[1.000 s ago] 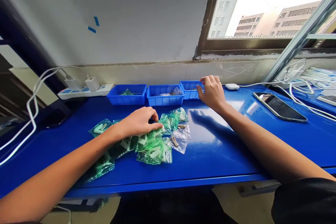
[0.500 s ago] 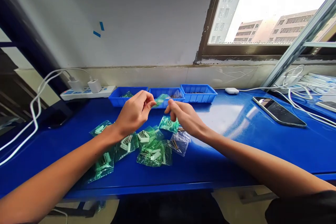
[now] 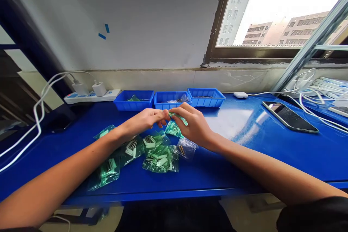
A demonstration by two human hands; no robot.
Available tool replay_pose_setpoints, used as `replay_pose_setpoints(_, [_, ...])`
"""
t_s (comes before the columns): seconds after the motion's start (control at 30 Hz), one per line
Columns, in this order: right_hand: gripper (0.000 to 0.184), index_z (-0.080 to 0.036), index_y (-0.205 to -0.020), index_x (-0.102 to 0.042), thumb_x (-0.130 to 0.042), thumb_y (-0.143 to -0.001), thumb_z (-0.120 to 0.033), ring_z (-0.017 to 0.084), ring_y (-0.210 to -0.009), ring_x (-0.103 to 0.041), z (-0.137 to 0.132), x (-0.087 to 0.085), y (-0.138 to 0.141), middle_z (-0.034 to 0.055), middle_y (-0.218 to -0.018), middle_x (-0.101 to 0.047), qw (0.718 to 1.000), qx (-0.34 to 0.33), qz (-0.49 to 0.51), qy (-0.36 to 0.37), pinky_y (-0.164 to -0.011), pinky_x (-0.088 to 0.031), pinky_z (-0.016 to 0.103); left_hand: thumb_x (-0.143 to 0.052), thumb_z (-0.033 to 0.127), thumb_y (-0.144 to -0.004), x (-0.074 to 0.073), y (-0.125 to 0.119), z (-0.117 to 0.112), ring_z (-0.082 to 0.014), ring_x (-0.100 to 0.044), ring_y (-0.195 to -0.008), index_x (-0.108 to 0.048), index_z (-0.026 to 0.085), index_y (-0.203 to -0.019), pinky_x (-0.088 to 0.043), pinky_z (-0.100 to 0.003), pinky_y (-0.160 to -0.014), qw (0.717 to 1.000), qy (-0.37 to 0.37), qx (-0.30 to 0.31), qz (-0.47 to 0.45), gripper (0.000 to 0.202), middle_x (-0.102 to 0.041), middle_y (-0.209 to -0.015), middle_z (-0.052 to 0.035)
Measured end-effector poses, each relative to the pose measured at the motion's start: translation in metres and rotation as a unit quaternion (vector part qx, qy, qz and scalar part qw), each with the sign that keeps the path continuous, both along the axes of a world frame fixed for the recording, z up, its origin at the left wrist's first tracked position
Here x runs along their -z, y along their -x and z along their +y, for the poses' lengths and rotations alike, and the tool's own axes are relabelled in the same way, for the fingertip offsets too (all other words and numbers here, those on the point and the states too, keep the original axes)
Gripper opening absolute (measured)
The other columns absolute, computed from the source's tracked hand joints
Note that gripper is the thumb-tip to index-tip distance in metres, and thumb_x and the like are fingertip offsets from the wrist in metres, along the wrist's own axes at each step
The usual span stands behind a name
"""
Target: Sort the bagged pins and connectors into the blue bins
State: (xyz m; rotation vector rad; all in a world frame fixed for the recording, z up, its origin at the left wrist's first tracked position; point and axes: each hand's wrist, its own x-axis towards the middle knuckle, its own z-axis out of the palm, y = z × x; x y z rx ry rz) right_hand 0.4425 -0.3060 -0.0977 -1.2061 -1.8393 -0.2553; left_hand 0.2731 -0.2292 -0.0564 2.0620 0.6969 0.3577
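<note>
My left hand pinches one end of a small green plastic bag. The fingers of my right hand curl over its other end, hiding most of it. Below them, another green bag lies on the blue table, partly covered by my right hand. Nearer to me is a group of green bags with white pieces and thin metal pins inside. A clear bag with brass-coloured pins lies under my right wrist. More green bags rest by my left forearm.
Behind my hands stand three blue bins in a row: the left bin, the middle bin and the right bin. A power strip sits at the left. A phone, a white case and cables occupy the right.
My right hand has moved onto the green bag and closed round its end. Both hands have come lower and nearer each other, away from the middle bin.
</note>
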Motion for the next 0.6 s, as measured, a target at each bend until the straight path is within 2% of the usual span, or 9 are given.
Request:
replay_pose_setpoints(0.1, [0.029, -0.021, -0.101, -0.063, -0.043, -0.085, -0.007, 0.017, -0.079, -0.052, 0.000, 0.001, -0.002, 0.0063, -0.087, -0.058, 0.995, 0.000, -0.083, -0.059, -0.067, -0.046, 0.030, -0.047, 0.055, -0.081, -0.003, 0.002, 0.002, -0.0150, -0.053, -0.065, -0.065, 0.015, -0.082, -0.033, -0.024, -0.052, 0.998, 0.060, -0.034, 0.001, 0.044, -0.063, -0.074, -0.0045])
replay_pose_setpoints(0.2, [0.032, -0.021, -0.107, -0.059, -0.043, -0.085, -0.006, 0.019, -0.088, -0.051, -0.001, -0.001, -0.001, 0.0085, -0.096, -0.056, 0.989, -0.011, -0.116, -0.086, -0.074, -0.049, 0.034, -0.056, 0.043, -0.075, -0.008, 0.005, 0.008, -0.0121, -0.048, -0.058, -0.061, 0.016, -0.070, -0.030, -0.023, -0.051, 0.995, 0.046, -0.083, -0.015, 0.028, -0.058, -0.066, -0.0012])
replay_pose_setpoints(0.33, [0.027, -0.019, -0.112, -0.055, -0.047, -0.087, -0.013, 0.021, -0.095, -0.050, -0.004, -0.003, 0.000, 0.0101, -0.102, -0.054, 0.989, -0.021, -0.115, -0.090, -0.082, -0.050, 0.039, -0.058, 0.039, -0.073, -0.018, 0.019, 0.034, -0.0110, -0.049, -0.057, -0.058, 0.017, -0.068, -0.034, -0.022, -0.053, 0.967, -0.003, -0.237, -0.089, 0.023, -0.055, -0.063, 0.0007])
replay_pose_setpoints(0.4, [0.026, -0.017, -0.112, -0.054, -0.049, -0.086, -0.014, 0.022, -0.095, -0.050, -0.005, -0.003, 0.000, 0.0109, -0.102, -0.054, 0.989, -0.033, -0.116, -0.089, -0.083, -0.049, 0.040, -0.056, 0.047, -0.074, -0.023, 0.030, 0.049, -0.0117, -0.047, -0.052, -0.058, 0.018, -0.064, -0.034, -0.023, -0.051, 0.952, -0.053, -0.298, -0.051, 0.031, -0.051, -0.056, 0.0006])
replay_pose_setpoints(0.47, [0.024, -0.014, -0.109, -0.056, -0.050, -0.086, -0.015, 0.022, -0.094, -0.051, -0.005, -0.002, -0.001, 0.0124, -0.101, -0.055, 0.989, -0.045, -0.119, -0.082, -0.082, -0.049, 0.040, -0.054, 0.058, -0.073, -0.028, 0.041, 0.058, -0.0136, -0.043, -0.048, -0.059, 0.018, -0.058, -0.031, -0.025, -0.049, 0.939, -0.140, -0.304, 0.077, 0.043, -0.046, -0.047, -0.0002])
replay_pose_setpoints(0.5, [0.022, -0.014, -0.108, -0.057, -0.050, -0.086, -0.015, 0.022, -0.094, -0.051, -0.005, -0.002, -0.002, 0.0128, -0.100, -0.056, 0.989, -0.049, -0.120, -0.075, -0.081, -0.049, 0.040, -0.054, 0.062, -0.071, -0.031, 0.047, 0.060, -0.0149, -0.044, -0.047, -0.061, 0.018, -0.058, -0.030, -0.026, -0.048, 0.930, -0.178, -0.288, 0.145, 0.047, -0.047, -0.046, -0.0010])
replay_pose_setpoints(0.57, [0.020, -0.014, -0.104, -0.058, -0.049, -0.087, -0.017, 0.021, -0.091, -0.052, -0.005, -0.001, -0.003, 0.0122, -0.098, -0.057, 0.990, -0.054, -0.120, -0.055, -0.079, -0.049, 0.039, -0.054, 0.065, -0.069, -0.036, 0.055, 0.059, -0.0178, -0.050, -0.052, -0.067, 0.019, -0.064, -0.032, -0.027, -0.049, 0.918, -0.216, -0.224, 0.246, 0.048, -0.055, -0.052, -0.0029])
replay_pose_setpoints(0.6, [0.018, -0.015, -0.103, -0.059, -0.048, -0.088, -0.018, 0.021, -0.089, -0.052, -0.004, 0.000, -0.003, 0.0116, -0.096, -0.058, 0.990, -0.055, -0.121, -0.045, -0.078, -0.049, 0.039, -0.054, 0.065, -0.068, -0.038, 0.059, 0.057, -0.0194, -0.054, -0.058, -0.069, 0.020, -0.071, -0.035, -0.026, -0.052, 0.918, -0.214, -0.185, 0.278, 0.048, -0.062, -0.061, -0.0035])
